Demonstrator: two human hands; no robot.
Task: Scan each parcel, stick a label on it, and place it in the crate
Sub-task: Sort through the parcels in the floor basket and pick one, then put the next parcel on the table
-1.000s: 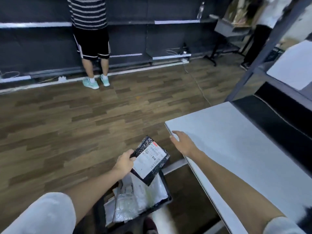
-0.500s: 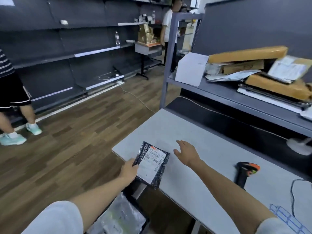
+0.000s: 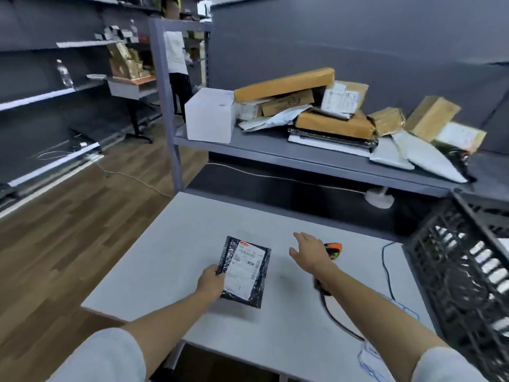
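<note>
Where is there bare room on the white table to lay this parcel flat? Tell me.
Bare white table stretches left of and beyond the black parcel, up to the far edge. The near strip below the parcel is free too. Crowded: the right side, with the scanner, its cable and the black crate.

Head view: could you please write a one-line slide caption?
Left hand holds a black parcel on the table; open right hand reaches over the scanner.

A white table [image 3: 170, 260] stands on a wooden floor [image 3: 63, 230]. Behind it, a grey shelf [image 3: 275, 150] carries a white box [image 3: 209, 114]. A bottle [image 3: 64, 74] stands on a far shelf. A person [image 3: 176, 59] stands behind.
</note>
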